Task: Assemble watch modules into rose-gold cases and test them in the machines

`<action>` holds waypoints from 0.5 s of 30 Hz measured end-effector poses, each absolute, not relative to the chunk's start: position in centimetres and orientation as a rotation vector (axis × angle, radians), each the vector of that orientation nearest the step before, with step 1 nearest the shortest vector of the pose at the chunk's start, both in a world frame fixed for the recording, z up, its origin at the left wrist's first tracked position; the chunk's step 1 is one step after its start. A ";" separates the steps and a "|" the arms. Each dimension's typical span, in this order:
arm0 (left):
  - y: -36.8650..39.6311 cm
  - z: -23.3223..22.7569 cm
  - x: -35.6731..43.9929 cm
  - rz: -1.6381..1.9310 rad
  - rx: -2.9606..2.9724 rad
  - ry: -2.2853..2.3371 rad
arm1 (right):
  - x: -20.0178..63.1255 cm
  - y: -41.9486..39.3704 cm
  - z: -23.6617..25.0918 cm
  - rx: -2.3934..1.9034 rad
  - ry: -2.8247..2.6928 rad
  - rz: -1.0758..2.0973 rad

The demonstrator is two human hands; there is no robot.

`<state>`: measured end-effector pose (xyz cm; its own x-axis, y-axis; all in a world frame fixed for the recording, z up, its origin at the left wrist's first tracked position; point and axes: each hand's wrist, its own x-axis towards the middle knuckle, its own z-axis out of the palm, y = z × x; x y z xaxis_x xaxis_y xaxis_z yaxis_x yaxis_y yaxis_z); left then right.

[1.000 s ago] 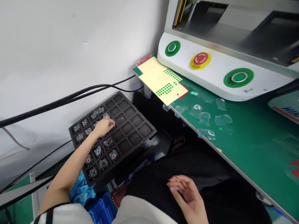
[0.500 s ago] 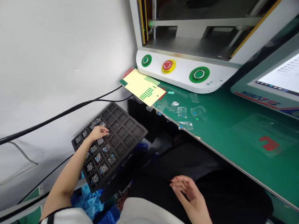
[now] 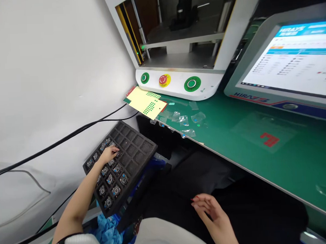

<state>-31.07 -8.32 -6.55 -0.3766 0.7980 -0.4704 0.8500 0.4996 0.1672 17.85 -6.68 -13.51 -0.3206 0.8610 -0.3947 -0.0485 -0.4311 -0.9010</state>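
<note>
A small round component (image 3: 115, 152) sits in a cell near the middle of the black foam tray (image 3: 142, 149), low beside the green bench (image 3: 235, 140). The left hand (image 3: 109, 154) reaches down with fingertips pinched over it; whether it is lifted I cannot tell. A loose pinch could drop it among neighbouring parts (image 3: 115, 180). The right hand (image 3: 211, 212) hovers open, empty, over the lap.

We see foam tray (image 3: 132, 152) left of bench (image 3: 263, 153), below its edge; sticker sheets (image 3: 145, 101) on bench's far left corner; machine (image 3: 176, 63) behind; monitor (image 3: 288, 64) right.
</note>
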 end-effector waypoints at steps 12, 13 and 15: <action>-6.7 -3.4 -28.5 0.105 1.253 2.375 | 17.9 -5.9 -12.9 -1.283 -1.023 1.830; -6.5 -3.0 -27.7 0.161 1.260 2.365 | 17.8 -5.8 -12.7 -1.275 -1.023 1.834; -5.9 -2.4 -25.1 0.294 1.298 2.299 | 17.5 -5.5 -12.3 -1.257 -1.028 1.844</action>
<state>-25.15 -5.93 -2.39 -0.4347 0.8487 -0.3012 0.7456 0.5268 0.4082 17.45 -5.53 -12.25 -0.3101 0.8547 -0.4164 -0.0951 -0.4636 -0.8809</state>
